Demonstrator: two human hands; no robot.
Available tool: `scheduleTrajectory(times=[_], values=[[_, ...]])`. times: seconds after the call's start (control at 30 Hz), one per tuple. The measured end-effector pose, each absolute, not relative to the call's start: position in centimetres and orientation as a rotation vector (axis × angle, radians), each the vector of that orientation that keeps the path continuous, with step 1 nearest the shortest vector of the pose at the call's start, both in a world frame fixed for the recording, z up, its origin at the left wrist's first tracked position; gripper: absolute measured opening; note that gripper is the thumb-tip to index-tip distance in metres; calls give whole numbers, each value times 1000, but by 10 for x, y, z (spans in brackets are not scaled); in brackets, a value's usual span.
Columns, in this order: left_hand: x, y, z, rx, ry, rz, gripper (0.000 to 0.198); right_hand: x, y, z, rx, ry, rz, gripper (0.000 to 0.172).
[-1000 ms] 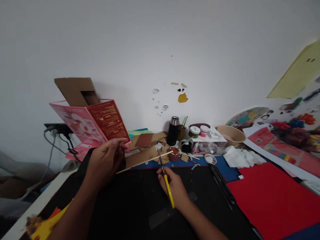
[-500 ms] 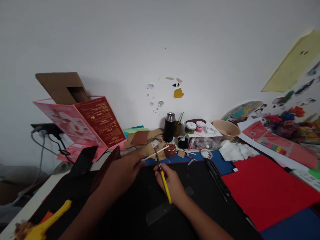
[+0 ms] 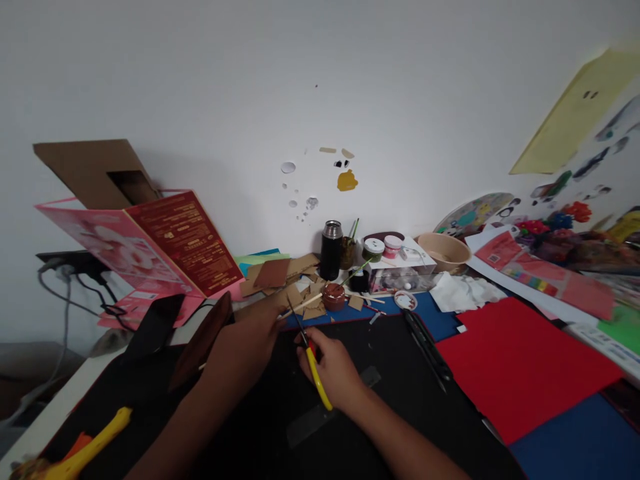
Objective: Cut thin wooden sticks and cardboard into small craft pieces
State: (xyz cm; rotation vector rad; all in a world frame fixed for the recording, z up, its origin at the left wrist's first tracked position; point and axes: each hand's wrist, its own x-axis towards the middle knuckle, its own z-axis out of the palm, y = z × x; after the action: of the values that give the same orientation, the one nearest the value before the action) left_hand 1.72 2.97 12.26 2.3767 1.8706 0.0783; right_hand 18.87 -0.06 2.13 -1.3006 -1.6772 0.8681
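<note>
My left hand is closed around a thin wooden stick, whose pale end sticks out to the right past the fingertips. A dark brown flat piece shows behind this hand; whether the hand also grips it I cannot tell. My right hand is closed on scissors with yellow handles. Their blades point up and away, crossing the stick close to my left fingertips. Whether the blades are parted is too small to tell. Both hands are above the black mat.
Behind the hands are cardboard scraps, an open brown paint jar and a black flask. A pink folded card box stands left. Black pens and a red sheet lie right. A yellow-handled tool is front left.
The scissors have moved left along the stick, closer to my left fingertips. The whole view has shifted slightly, so the background sits further left. Both hands keep their hold.
</note>
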Motion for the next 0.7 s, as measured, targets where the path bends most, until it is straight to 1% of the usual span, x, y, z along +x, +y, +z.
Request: scheduleTrajectory(times=[0.27, 0.7], values=[[14, 31, 119, 2490, 1829, 167, 34, 190, -2, 24, -1307, -1691, 848, 23], [17, 27, 123, 2445, 1879, 30, 39, 195, -3, 34, -1296, -1746, 834, 27]])
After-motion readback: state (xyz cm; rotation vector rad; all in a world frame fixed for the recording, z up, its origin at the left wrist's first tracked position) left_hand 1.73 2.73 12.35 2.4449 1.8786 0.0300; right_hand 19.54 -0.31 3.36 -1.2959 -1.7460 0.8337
